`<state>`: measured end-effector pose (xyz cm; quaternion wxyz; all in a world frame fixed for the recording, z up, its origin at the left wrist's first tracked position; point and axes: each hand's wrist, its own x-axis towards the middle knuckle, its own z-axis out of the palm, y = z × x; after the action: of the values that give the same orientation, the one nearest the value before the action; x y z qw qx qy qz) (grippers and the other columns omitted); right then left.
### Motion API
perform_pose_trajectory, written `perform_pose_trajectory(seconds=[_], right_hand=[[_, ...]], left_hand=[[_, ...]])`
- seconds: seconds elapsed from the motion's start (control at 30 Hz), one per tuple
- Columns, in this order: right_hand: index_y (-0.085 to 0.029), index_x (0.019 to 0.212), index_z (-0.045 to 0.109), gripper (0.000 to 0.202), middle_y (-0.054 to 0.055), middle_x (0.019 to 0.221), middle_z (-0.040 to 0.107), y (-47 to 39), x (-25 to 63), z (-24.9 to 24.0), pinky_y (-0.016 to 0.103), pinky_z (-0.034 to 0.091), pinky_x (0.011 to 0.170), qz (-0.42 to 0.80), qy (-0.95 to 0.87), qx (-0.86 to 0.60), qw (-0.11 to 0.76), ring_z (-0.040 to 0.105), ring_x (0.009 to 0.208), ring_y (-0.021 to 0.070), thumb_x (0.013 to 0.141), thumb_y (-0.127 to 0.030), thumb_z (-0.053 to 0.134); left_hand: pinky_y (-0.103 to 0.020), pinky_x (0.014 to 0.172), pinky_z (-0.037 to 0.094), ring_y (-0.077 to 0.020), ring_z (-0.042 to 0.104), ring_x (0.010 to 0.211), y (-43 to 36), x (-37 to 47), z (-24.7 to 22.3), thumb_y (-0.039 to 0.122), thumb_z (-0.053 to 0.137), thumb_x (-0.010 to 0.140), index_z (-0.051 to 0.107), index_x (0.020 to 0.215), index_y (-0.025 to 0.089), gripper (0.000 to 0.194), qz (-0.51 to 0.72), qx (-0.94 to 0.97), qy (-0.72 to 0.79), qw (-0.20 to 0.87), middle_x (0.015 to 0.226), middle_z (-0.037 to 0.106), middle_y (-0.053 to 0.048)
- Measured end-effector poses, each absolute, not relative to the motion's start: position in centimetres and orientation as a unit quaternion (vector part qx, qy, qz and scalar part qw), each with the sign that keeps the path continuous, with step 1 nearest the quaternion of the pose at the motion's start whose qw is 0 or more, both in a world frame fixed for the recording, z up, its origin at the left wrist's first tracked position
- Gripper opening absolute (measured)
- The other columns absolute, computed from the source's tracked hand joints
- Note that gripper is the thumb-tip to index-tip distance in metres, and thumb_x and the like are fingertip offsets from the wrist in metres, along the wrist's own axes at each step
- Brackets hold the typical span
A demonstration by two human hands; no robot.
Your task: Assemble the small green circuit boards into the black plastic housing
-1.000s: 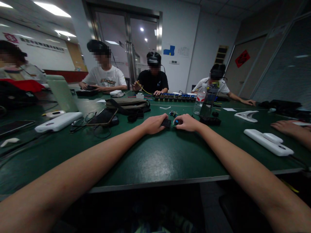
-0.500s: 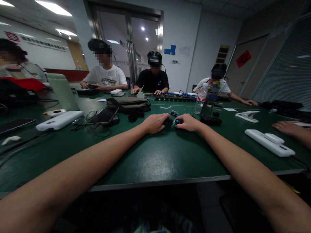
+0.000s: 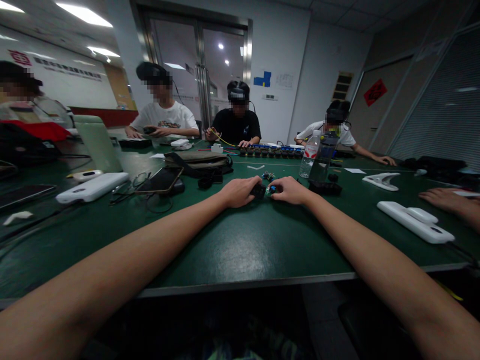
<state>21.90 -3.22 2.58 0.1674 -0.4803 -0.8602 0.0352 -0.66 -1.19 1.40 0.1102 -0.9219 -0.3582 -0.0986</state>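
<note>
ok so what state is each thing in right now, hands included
bare left hand, fingers closed on small black block
bare right hand, fingers pinching small blue part
clear plastic bottle with red-and-white label, upright
greyish-brown fabric bag, lying flat
black rectangular phone nearest the bag, screen dark

desk: smooth top, semi-gloss, throws back a soft patch of light near the front edge
dark block: plastic by the looks of it, pretty matt
small blue part: too tiny and blurry to call tbh
white device on the left: smooth hard plastic, slight sheen
phone: slick glossy screen
bag: cloth, totally matt
water bottle: thin clear plastic, shiny
green tumbler: smooth, more satin than gloss
door frame: metal, pretty reflective
door panes: glass, glossy
white sheet: paper, flat matt
</note>
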Motion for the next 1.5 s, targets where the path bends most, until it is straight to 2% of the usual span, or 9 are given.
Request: perform_pose_trajectory(seconds=[0.33, 0.77, 1.13, 1.5], right_hand=[[-0.015, 0.111, 0.077, 0.033, 0.004, 0.081, 0.071, -3.23, 21.92, 2.66, 0.024, 0.039, 0.070, 0.022, -0.866, -0.476, 0.154, 0.057, 0.070, 0.0147, 0.081, -0.025, 0.068], [-0.013, 0.109, 0.076, 0.033, 0.006, 0.086, 0.073, -3.31, 21.67, 2.84, 0.024, 0.040, 0.069, 0.023, -0.855, -0.495, 0.152, 0.059, 0.073, 0.0163, 0.079, -0.024, 0.066], [-0.012, 0.105, 0.076, 0.031, 0.004, 0.080, 0.070, -3.22, 21.85, 2.86, 0.024, 0.038, 0.067, 0.037, -0.846, -0.506, 0.164, 0.056, 0.068, 0.0142, 0.078, -0.024, 0.067], [-0.016, 0.109, 0.076, 0.034, 0.003, 0.082, 0.072, -3.24, 21.79, 2.75, 0.024, 0.042, 0.070, 0.039, -0.851, -0.492, 0.180, 0.059, 0.071, 0.0145, 0.075, -0.020, 0.070]], left_hand=[[-0.036, 0.090, 0.052, -0.0290, 0.068, 0.113, -1.01, -0.63, 1.45, 0.028, 0.052, 0.088, 0.041, 0.131, 0.021, 0.044, -0.089, -0.921, -0.362, 0.109, 0.127, 0.067, -0.012], [-0.037, 0.091, 0.053, -0.0289, 0.069, 0.110, -1.48, -0.55, 1.55, 0.031, 0.053, 0.089, 0.043, 0.130, 0.020, 0.044, -0.093, -0.918, -0.367, 0.114, 0.123, 0.069, -0.013], [-0.037, 0.088, 0.053, -0.0286, 0.070, 0.108, -1.16, -0.61, 1.32, 0.032, 0.051, 0.090, 0.042, 0.128, 0.020, 0.041, -0.095, -0.915, -0.374, 0.118, 0.120, 0.070, -0.012], [-0.037, 0.086, 0.053, -0.0284, 0.071, 0.104, -1.42, -0.58, 1.42, 0.037, 0.048, 0.092, 0.043, 0.128, 0.021, 0.040, -0.093, -0.911, -0.383, 0.119, 0.118, 0.071, -0.012]])
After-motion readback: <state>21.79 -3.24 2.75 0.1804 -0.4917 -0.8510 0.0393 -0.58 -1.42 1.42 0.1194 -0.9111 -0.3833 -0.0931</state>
